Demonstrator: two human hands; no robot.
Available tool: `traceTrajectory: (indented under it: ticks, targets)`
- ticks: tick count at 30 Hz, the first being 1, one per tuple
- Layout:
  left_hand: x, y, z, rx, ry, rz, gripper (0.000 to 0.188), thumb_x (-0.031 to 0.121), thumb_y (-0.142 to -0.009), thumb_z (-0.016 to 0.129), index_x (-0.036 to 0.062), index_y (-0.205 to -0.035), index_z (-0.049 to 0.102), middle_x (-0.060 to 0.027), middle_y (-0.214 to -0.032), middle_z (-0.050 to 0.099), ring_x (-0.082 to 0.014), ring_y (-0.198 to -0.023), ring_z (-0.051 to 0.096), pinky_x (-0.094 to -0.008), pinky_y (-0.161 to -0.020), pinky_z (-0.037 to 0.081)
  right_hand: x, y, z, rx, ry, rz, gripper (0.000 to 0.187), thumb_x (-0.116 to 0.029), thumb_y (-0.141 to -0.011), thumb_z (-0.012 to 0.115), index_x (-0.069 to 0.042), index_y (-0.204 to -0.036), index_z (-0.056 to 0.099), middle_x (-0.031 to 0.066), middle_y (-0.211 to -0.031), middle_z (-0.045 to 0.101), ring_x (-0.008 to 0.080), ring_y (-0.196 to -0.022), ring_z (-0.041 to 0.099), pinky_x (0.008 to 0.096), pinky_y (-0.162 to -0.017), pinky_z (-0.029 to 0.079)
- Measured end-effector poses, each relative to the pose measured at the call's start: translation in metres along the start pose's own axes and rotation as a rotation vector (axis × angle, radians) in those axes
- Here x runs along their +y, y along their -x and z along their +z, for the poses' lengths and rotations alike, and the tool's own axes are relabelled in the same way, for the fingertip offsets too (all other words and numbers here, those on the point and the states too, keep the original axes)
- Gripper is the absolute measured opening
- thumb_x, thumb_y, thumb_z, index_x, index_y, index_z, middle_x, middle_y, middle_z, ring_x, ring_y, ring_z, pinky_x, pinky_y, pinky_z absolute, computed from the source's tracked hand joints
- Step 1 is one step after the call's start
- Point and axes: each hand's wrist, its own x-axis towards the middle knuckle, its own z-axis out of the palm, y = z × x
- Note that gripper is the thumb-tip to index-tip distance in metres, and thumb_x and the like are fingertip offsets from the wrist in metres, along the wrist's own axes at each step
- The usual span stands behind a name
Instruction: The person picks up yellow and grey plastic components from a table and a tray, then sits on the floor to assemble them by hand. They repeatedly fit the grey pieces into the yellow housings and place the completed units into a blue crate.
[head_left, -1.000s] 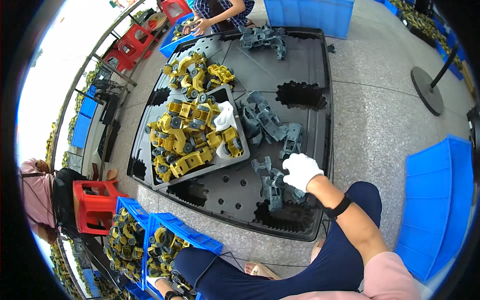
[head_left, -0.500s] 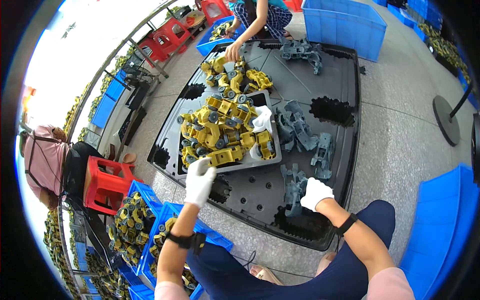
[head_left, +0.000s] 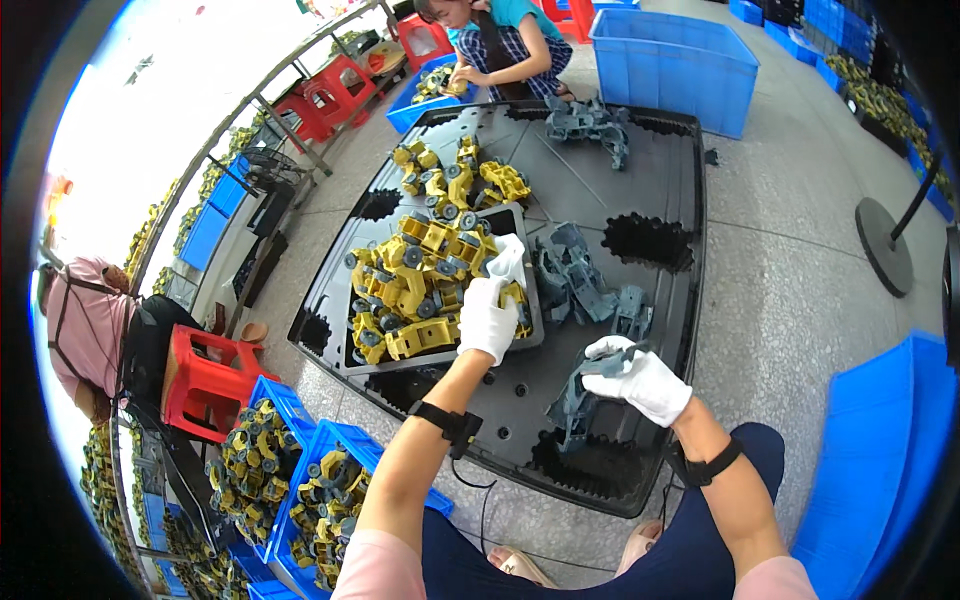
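Two hands; right grips a grey part.

A crouching co-worker is at twelve o'clock, a large blue bin toward one, a round-based stand at three, a blue container at four, a red stool at eight, a person in pink at nine, a dark fan at ten.

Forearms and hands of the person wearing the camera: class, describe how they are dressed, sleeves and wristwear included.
The left hand and right hand wear plain white gloves. Pink sleeves leave the forearms bare. Each wrist has a black band; the left one carries a boxy black module.
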Motion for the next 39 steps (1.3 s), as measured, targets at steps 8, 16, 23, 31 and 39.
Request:
traceTrajectory:
  ticks: [8, 16, 23, 31, 39]
  targets:
    - [-0.030, -0.083, -0.038, 0.366, -0.004, -0.561, 0.042, 0.022, -0.086, 0.064, 0.0039, -0.122, 0.054, -0.0218, -0.113, 0.056, -0.0387, -0.106, 0.055, -0.0470, -0.093, 0.044, -0.005, 0.014, 0.000, -0.367, -0.580, 0.038, 0.091, -0.065, -0.081, 0.061, 0.008, -0.133, 0.044, 0.0178, -0.128, 0.053, 0.0254, -0.118, 0.054, 0.0353, -0.107, 0.041]
    - [-0.045, -0.120, -0.046, -0.272, -0.816, 0.369, 0.050, 0.003, -0.079, 0.057, 0.0181, -0.126, 0.052, -0.0067, -0.116, 0.058, -0.0253, -0.125, 0.045, -0.0513, -0.105, 0.033, -0.021, 0.033, -0.001, -0.444, -0.846, -0.023, 0.094, -0.072, -0.091, 0.034, 0.011, -0.136, 0.043, 0.0189, -0.140, 0.049, 0.0274, -0.127, 0.051, 0.0355, -0.113, 0.034]
    - [-0.025, -0.102, -0.075, -0.115, -0.431, 0.495, 0.045, 0.003, -0.065, 0.072, 0.0106, -0.107, 0.057, -0.0110, -0.105, 0.060, -0.0325, -0.107, 0.054, -0.0443, -0.096, 0.040, -0.022, 0.034, 0.002, -0.095, -0.210, 0.074, 0.058, 0.004, -0.077, 0.077, 0.002, -0.128, 0.048, 0.0072, -0.109, 0.062, 0.0129, -0.098, 0.061, 0.0270, -0.088, 0.050]
    - [0.049, 0.036, -0.116, -0.313, 1.211, -0.400, 0.075, -0.002, -0.061, 0.078, 0.0081, -0.129, 0.048, -0.0113, -0.113, 0.060, -0.0291, -0.111, 0.057, -0.0413, -0.098, 0.046, -0.030, 0.030, -0.008, -0.219, -0.411, -0.083, 0.067, 0.010, -0.078, 0.068, 0.001, -0.139, 0.043, 0.0058, -0.130, 0.053, 0.0130, -0.114, 0.054, 0.0260, -0.092, 0.049]
    - [0.073, 0.131, -0.097, -0.534, 1.864, -0.703, 0.096, -0.011, -0.053, 0.075, 0.0097, -0.139, 0.040, -0.0115, -0.128, 0.056, -0.0353, -0.120, 0.054, -0.0512, -0.104, 0.042, -0.012, 0.029, 0.013, -0.232, -0.289, 0.134, 0.046, -0.011, -0.090, 0.062, 0.002, -0.133, 0.052, 0.0058, -0.109, 0.063, 0.0056, -0.072, 0.052, 0.0186, -0.059, 0.039]
